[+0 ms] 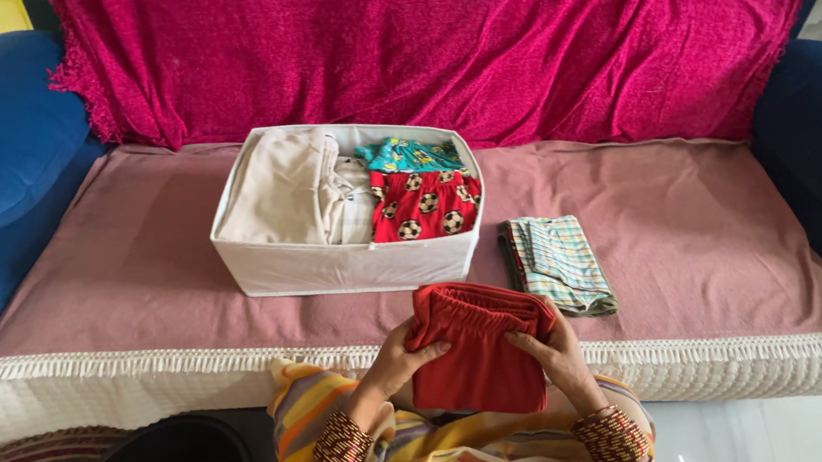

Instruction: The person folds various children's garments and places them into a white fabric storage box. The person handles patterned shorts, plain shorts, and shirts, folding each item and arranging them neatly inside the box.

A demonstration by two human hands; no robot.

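Two hands hold folded red shorts in front of a white cloth box.

The left hand (pixel 405 357) and right hand (pixel 548 350) are closed on the sides of the red shorts (pixel 478 350), just in front of the white box (pixel 349 262). Keeping both grips even should keep the fold flat. A striped folded cloth (pixel 557 264) lies right of the box.

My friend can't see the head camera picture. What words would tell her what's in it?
Two hands, left hand and right hand, hold a folded red garment at a sofa's edge. Behind it sits a white fabric box of folded clothes, with a folded checked cloth beside it.
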